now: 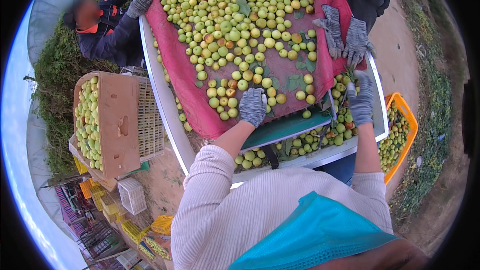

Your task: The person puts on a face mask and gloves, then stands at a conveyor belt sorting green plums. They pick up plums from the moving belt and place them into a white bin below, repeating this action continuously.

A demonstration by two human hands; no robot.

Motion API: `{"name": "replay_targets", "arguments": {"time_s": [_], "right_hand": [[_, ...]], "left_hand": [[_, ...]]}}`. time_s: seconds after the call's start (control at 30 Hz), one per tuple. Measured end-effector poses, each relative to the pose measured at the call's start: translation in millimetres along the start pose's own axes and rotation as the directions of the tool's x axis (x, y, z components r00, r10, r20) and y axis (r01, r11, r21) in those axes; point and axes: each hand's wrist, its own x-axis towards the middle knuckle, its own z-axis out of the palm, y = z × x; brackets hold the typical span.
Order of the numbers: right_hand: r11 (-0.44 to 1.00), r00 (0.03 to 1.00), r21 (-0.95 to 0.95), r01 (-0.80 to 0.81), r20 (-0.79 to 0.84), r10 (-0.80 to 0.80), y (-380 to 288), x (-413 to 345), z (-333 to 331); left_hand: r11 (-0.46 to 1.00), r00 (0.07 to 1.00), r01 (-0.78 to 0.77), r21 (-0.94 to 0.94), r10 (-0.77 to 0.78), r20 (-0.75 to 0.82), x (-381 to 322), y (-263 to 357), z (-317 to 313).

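Green jujube-like fruits (225, 26) lie heaped on a red cloth (176, 86) over a white-edged table. My left hand (254, 107), in a grey knitted glove, rests palm down among fruits near the cloth's front edge; whether it grips one is hidden. My right hand (360, 97), gloved alike, is at the right side of the table, over fruits and leafy twigs (350, 75); its fingertips are partly hidden. Between my hands a green board (287, 129) slopes at the cloth's front end, with more fruits (300, 144) in the trough below it.
Two gloved hands of a co-worker (347, 37) are at the table's right edge. Another person (112, 30) leans at the left edge. An orange crate of fruits (414, 127) stands right; a cardboard box (118, 127) of fruits and a white crate (132, 196) are left.
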Motion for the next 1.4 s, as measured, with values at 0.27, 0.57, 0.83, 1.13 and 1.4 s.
{"name": "replay_targets", "arguments": {"time_s": [0.27, 0.57, 0.83, 1.13, 1.4], "right_hand": [[0.957, 0.920, 0.023, -0.289, 0.282, 0.272, -55.9, 43.8, 114.9], [0.989, 0.957, 0.009, -0.146, 0.256, 0.139, -50.7, 41.1, 113.2], [0.989, 0.957, 0.053, -0.138, 0.265, 0.119, -49.6, 40.4, 108.7], [0.986, 0.950, 0.030, -0.165, 0.272, 0.151, -51.6, 40.8, 109.5], [0.992, 0.961, 0.010, -0.129, 0.246, 0.123, -48.4, 39.9, 112.4]], "left_hand": [[0.996, 0.954, -0.085, 0.007, 0.083, -0.287, 152.7, -42.5, -37.0], [0.986, 0.959, -0.120, 0.112, 0.144, -0.244, 226.9, -10.5, 8.7], [0.929, 0.920, -0.365, -0.064, 0.370, 0.128, 182.2, 27.5, -0.7], [0.987, 0.993, 0.101, 0.126, -0.093, -0.067, 289.3, -33.8, -13.3], [0.933, 0.957, -0.290, 0.213, 0.285, 0.052, 222.1, 1.8, 27.9]]}}
